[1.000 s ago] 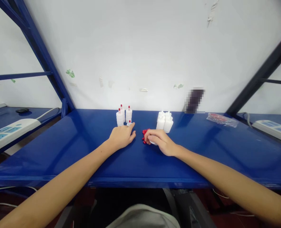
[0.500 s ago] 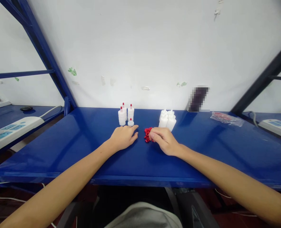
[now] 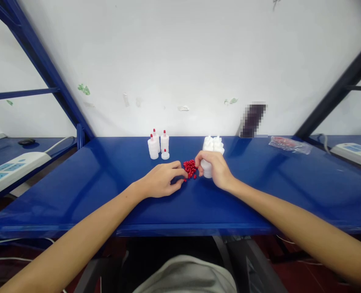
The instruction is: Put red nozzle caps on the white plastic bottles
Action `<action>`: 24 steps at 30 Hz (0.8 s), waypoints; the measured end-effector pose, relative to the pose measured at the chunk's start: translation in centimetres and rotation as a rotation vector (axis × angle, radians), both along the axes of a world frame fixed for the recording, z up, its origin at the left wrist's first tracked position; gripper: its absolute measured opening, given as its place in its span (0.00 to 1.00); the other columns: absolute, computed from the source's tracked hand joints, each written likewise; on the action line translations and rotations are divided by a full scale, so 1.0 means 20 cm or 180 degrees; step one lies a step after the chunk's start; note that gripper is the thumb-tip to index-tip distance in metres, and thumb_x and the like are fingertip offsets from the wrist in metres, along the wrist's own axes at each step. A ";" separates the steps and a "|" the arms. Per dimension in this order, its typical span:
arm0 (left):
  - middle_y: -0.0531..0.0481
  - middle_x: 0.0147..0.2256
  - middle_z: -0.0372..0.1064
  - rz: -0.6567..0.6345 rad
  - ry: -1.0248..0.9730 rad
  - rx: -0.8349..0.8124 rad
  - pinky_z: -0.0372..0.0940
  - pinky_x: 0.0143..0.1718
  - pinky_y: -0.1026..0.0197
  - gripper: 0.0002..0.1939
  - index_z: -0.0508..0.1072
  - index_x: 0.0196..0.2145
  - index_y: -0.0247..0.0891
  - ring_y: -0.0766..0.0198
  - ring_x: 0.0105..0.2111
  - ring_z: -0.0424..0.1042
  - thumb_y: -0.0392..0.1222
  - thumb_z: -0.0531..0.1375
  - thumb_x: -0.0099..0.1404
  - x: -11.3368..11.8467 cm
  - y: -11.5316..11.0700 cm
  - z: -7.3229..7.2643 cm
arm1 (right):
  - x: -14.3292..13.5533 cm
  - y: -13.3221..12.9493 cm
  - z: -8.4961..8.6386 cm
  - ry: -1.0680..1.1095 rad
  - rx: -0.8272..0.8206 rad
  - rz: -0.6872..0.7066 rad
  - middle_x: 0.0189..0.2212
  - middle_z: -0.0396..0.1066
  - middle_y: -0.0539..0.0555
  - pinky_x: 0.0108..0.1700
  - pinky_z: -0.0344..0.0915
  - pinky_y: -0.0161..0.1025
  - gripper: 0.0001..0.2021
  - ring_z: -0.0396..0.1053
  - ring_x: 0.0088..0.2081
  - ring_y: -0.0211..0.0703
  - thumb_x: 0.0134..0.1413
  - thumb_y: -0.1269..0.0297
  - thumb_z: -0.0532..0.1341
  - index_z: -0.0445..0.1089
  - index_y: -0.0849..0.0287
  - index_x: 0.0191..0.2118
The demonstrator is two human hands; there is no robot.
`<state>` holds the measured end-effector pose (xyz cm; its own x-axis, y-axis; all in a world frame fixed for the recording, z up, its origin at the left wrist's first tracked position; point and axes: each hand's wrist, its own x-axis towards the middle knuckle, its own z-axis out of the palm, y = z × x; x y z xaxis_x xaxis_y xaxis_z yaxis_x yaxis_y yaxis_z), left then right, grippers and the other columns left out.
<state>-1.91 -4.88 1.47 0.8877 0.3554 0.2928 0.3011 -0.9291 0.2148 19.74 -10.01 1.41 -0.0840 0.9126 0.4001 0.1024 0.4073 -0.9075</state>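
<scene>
A pile of small red caps (image 3: 189, 166) lies on the blue table between my hands. My left hand (image 3: 163, 180) is at the pile's near left edge, thumb and fingertips closed around a single red cap (image 3: 185, 180). My right hand (image 3: 217, 167) curls around a white squeeze bottle (image 3: 207, 170), whose top is hidden behind the fingers. Just beyond that hand stand several white bottles (image 3: 217, 143) with bare white nozzles. Left of the pile, three white bottles (image 3: 153, 149) stand upright with red caps on their nozzles. Beside them sits a short white lid (image 3: 165, 154) with a red-tipped nozzle.
A clear plastic bag (image 3: 290, 145) with red contents lies at the back right. A pixelated dark object (image 3: 253, 120) leans against the wall. Power strips (image 3: 14, 169) and blue frame posts (image 3: 80, 138) flank the table (image 3: 107, 191).
My left hand has moved right to the red caps and closed on one. My right hand has shifted from the pile to a white bottle and gripped it. The view has shifted slightly.
</scene>
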 end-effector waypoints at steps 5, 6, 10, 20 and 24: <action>0.49 0.40 0.69 -0.0187 -0.0014 -0.0154 0.64 0.39 0.64 0.10 0.77 0.44 0.42 0.66 0.34 0.70 0.38 0.57 0.69 0.00 0.00 0.00 | 0.00 0.00 0.00 0.0001 -0.0088 0.0207 0.16 0.63 0.48 0.24 0.59 0.36 0.17 0.64 0.19 0.39 0.61 0.55 0.51 0.68 0.59 0.27; 0.49 0.40 0.69 -0.0218 -0.0042 -0.0189 0.65 0.40 0.64 0.10 0.77 0.44 0.42 0.66 0.35 0.71 0.38 0.57 0.69 0.00 0.00 0.00 | 0.00 0.00 0.00 -0.0068 -0.0129 0.0246 0.15 0.63 0.48 0.24 0.58 0.36 0.17 0.63 0.18 0.38 0.61 0.56 0.51 0.68 0.59 0.27; 0.48 0.42 0.69 -0.0198 -0.0111 -0.0282 0.65 0.43 0.63 0.09 0.75 0.43 0.40 0.64 0.39 0.71 0.39 0.55 0.71 0.01 0.00 -0.01 | -0.01 -0.02 0.02 -0.0234 -0.0212 0.0428 0.16 0.63 0.48 0.24 0.56 0.36 0.16 0.60 0.18 0.37 0.59 0.59 0.51 0.66 0.59 0.25; 0.50 0.37 0.70 0.0160 -0.0100 -0.0286 0.64 0.38 0.62 0.06 0.72 0.42 0.39 0.64 0.35 0.70 0.39 0.55 0.72 0.01 -0.01 -0.01 | -0.02 0.02 -0.02 0.0113 -0.0197 0.0449 0.22 0.63 0.51 0.29 0.56 0.38 0.17 0.61 0.25 0.41 0.60 0.59 0.47 0.65 0.58 0.25; 0.51 0.36 0.72 0.0220 -0.0571 -0.0237 0.64 0.36 0.63 0.07 0.72 0.44 0.39 0.66 0.32 0.70 0.39 0.55 0.72 0.02 -0.01 -0.02 | -0.04 0.01 -0.02 0.0138 -0.0168 0.0433 0.19 0.63 0.52 0.28 0.57 0.39 0.16 0.61 0.23 0.41 0.55 0.60 0.49 0.64 0.58 0.21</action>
